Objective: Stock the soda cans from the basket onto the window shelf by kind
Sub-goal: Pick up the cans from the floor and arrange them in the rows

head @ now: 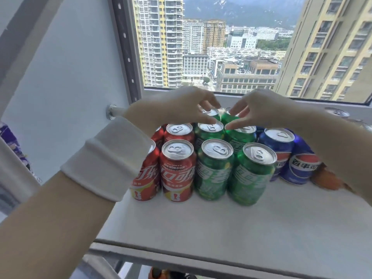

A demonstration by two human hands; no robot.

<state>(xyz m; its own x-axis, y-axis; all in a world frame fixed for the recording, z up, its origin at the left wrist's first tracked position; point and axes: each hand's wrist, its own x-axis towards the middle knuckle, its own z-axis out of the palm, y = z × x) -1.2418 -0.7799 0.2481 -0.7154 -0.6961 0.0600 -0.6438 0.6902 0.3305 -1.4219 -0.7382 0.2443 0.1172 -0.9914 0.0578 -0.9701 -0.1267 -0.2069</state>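
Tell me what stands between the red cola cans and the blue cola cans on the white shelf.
Green soda cans, in two columns running back toward the window, fill the gap between the red cola cans and blue cola cans, as the head view shows.

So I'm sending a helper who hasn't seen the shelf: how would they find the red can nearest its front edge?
Start at the white window shelf, where upright soda cans stand in colour blocks. Go to the red block at the left end, beside the green cans. The front red aluminium can touches the green block, and alone shows white "FIFA WORLD CUP" lettering.
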